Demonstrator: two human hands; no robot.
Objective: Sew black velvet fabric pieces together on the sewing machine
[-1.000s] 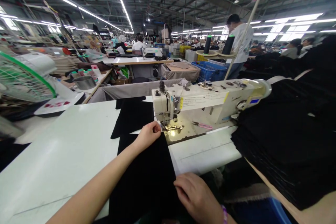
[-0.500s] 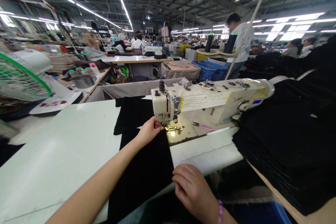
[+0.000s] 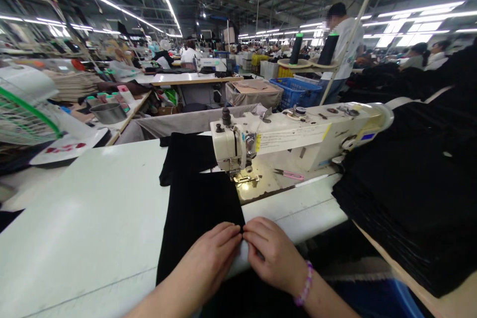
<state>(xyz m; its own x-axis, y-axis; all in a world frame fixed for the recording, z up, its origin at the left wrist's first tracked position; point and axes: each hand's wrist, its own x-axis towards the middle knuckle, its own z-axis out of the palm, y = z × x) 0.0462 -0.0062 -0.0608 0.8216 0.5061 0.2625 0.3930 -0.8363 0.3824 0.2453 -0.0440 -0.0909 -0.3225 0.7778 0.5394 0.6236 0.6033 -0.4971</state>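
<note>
Black fabric lies on the white sewing table, its far part beside the needle area of a sewing machine. At the fabric's right edge, close to the table's front, my left hand pinches the cloth. Fingertip to fingertip with it, my right hand also grips that edge; a purple and white bracelet is on its wrist. Both hands are closed, and the fabric hides some of the fingertips' hold. Pink-handled thread snips rest on the machine bed, right of the lit presser foot.
A tall stack of black cloth stands at the right. On the left are a green-rimmed fan and a metal bowl. Behind the machine are black thread cones, a blue basket and a standing person.
My left hand has come back from the machine's needle area to the fabric's near right edge, meeting my right hand. The right hand stays about where it was.
</note>
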